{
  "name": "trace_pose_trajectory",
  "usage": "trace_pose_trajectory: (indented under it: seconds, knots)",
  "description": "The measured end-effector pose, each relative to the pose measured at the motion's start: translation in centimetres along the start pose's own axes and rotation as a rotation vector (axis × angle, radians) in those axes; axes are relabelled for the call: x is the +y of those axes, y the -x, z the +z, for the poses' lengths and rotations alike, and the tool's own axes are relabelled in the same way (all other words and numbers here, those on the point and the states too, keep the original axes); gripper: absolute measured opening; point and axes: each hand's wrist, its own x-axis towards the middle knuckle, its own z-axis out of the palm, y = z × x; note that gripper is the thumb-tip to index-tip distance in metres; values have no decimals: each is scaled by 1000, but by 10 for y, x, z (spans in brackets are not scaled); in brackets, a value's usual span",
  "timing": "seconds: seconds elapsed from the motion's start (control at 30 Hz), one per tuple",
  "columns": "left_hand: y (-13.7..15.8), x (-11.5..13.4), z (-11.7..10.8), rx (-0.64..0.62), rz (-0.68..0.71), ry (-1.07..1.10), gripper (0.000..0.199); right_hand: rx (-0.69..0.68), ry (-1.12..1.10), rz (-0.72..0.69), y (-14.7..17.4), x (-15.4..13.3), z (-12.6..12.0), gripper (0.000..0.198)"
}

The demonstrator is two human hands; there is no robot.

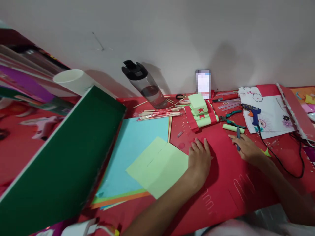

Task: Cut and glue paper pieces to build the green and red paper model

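Observation:
My left hand (199, 160) lies on a red sheet of paper (221, 186), fingers out flat, beside a light green sheet (157, 170). My right hand (247, 149) is closed around a slim grey pen-like tool (238, 139), held upright over the right part of the red sheet. Just beyond it rests a light green paper roll (233, 128). A green and red paper model (200, 109) with red stars stands behind my hands. Pale hand-drawn loops (243, 186) show on the red sheet near me.
A green board (61, 157) leans up at left, beside coloured sheets (142, 131). Behind are wooden sticks (157, 113), a water bottle (147, 88) and a phone (203, 83). To the right lie pliers (230, 115) and a glue gun (253, 113) with a trailing black cable.

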Motion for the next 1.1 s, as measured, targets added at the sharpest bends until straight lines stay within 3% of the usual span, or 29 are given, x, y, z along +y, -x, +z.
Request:
trace_pose_trajectory:
  seconds: [0.17,0.33,0.43,0.6,0.73,0.9,1.03,1.1]
  knots:
    - [-4,-1,17,55,-5,-3,75,-14,62,-23,4,13,-11,54]
    - [-7,-17,46,211,49,101,78,-26,-11,-82,-16,-12,-24,44]
    - [-8,-29,58,284,95,97,75,-99,-59,-187,-39,-36,-15,42]
    - [-1,-40,70,390,151,57,77,-163,21,-224,-60,-54,16,57]
    - [9,-36,80,504,227,29,70,-155,61,-204,-54,-56,27,68]
    - [8,-23,84,535,318,1,56,-164,27,-163,-47,-56,20,69]
    - [2,-19,81,542,328,1,53,-207,-58,-86,-62,-56,9,55]
    - [-1,-19,81,554,335,16,53,-163,-185,10,-72,-58,5,39]
